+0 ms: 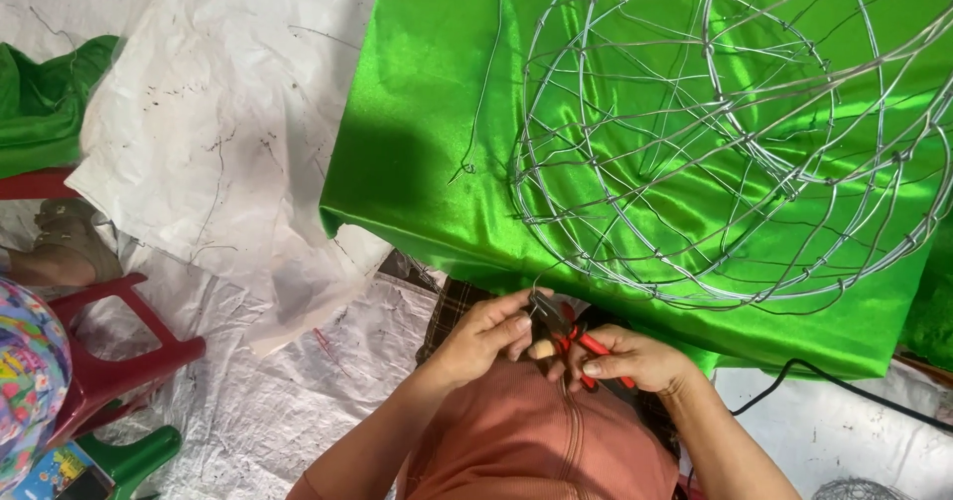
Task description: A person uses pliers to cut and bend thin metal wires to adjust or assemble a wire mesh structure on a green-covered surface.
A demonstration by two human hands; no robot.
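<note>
Right hand [635, 356] gripping red pliers [571, 336], left hand [486, 333] pinching thin wire (barely visible), wire frame [735, 133] near on green cloth [427, 113]

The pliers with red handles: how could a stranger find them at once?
Start at the big round wire frame on the shiny green cloth. Below the cloth's near edge, two hands meet; the right hand grips the red-handled pliers. Their red handles stand out there.
</note>
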